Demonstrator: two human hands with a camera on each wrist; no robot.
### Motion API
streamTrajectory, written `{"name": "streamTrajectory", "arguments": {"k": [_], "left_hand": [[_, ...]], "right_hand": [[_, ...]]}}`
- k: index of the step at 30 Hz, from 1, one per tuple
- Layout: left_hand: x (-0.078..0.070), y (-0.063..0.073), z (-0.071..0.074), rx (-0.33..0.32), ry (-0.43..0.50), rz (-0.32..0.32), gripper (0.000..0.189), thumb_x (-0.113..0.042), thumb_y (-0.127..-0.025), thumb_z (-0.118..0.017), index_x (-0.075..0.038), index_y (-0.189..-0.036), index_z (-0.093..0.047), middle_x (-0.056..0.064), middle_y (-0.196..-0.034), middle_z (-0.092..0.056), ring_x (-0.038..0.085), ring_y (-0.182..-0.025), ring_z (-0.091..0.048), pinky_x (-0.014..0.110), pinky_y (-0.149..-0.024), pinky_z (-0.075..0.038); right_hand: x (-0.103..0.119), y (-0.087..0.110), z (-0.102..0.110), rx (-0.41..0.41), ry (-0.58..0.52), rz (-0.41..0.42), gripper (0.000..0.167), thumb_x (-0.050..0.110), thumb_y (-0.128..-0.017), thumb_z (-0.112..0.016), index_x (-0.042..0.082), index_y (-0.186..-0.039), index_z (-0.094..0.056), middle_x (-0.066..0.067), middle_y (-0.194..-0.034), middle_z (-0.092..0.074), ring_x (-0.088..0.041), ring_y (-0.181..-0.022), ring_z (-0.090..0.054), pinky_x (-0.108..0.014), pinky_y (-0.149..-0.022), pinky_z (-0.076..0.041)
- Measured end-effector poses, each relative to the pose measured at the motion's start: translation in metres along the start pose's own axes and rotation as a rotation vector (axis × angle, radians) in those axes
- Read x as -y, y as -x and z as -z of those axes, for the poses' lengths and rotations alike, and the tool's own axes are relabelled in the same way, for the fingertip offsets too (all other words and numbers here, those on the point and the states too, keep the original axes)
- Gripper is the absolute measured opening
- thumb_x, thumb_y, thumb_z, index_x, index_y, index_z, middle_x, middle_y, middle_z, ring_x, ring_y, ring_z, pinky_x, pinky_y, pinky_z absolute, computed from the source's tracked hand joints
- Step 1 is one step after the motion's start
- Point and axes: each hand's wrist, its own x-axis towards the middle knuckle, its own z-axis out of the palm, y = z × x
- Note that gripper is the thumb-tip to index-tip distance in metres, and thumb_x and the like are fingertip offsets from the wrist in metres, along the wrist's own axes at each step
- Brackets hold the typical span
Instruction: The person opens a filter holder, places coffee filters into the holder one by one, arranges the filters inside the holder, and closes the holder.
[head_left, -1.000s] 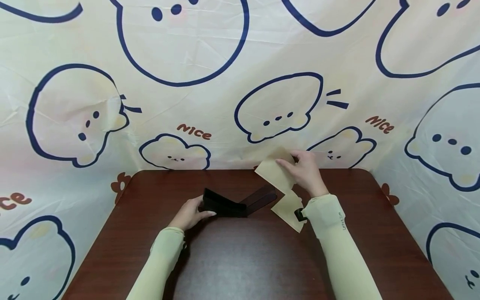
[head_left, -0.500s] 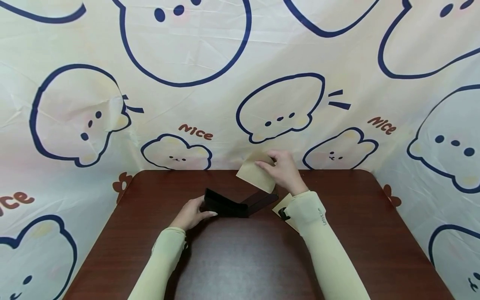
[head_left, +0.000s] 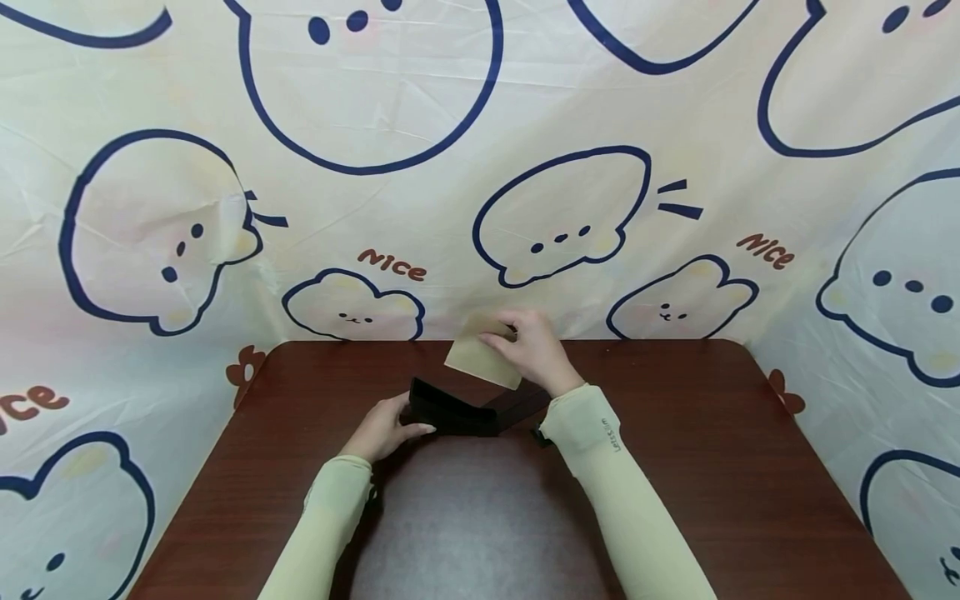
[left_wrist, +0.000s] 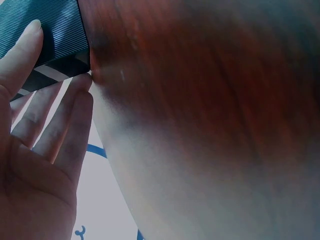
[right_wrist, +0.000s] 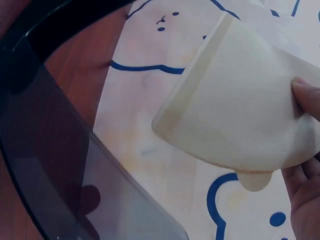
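My left hand (head_left: 381, 429) grips the left end of a black box (head_left: 448, 410) on the table, thumb in front and fingers behind. In the left wrist view the thumb lies on the box's ribbed side (left_wrist: 62, 32). A see-through dark lid (head_left: 523, 404) stands open at the box's right end. Above and behind the box, my right hand (head_left: 534, 350) pinches a beige paper coffee filter (head_left: 480, 357). The right wrist view shows the filter's cone shape and folded seam (right_wrist: 192, 82), apart from the lid (right_wrist: 45, 150).
A brown wooden table (head_left: 480, 517) lies under both hands. Right behind it hangs a pale cloth (head_left: 420, 208) with navy cartoon outlines, which also covers both sides. My right forearm (head_left: 615, 483) crosses the table's right half.
My right hand has moved left with the filter, from right of the lid to above the box. A second beige paper on the table is now hidden by the right forearm. The left hand stays put.
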Motion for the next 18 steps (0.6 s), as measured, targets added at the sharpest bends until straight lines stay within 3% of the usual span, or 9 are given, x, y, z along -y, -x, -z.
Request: {"name": "streamTrajectory", "arguments": {"k": [11,18], "left_hand": [[0.001,0.0,0.001,-0.009,-0.012,-0.031,0.051,-0.031,-0.091,-0.081,-0.022,-0.138,-0.063,0.004,-0.123,-0.073,0.024,-0.109,-0.068,0.049,-0.094,-0.056],[0.001,0.0,0.0,-0.008,0.009,-0.02,0.052,-0.03,-0.091,-0.082,-0.021,-0.138,-0.063,0.004,-0.121,-0.074,0.023,-0.108,-0.069,0.048,-0.092,-0.057]], "right_hand": [[0.004,0.0,-0.02,0.046,-0.005,0.015,0.011,0.015,-0.092,-0.08,0.013,-0.084,-0.073,0.001,-0.071,-0.061,-0.012,-0.064,-0.046,-0.025,-0.06,-0.038],[0.007,-0.003,-0.037,0.071,-0.001,0.035,0.01,0.012,-0.09,-0.081,0.011,-0.083,-0.075,0.0,-0.08,-0.071,-0.013,-0.07,-0.051,-0.024,-0.065,-0.041]]}}
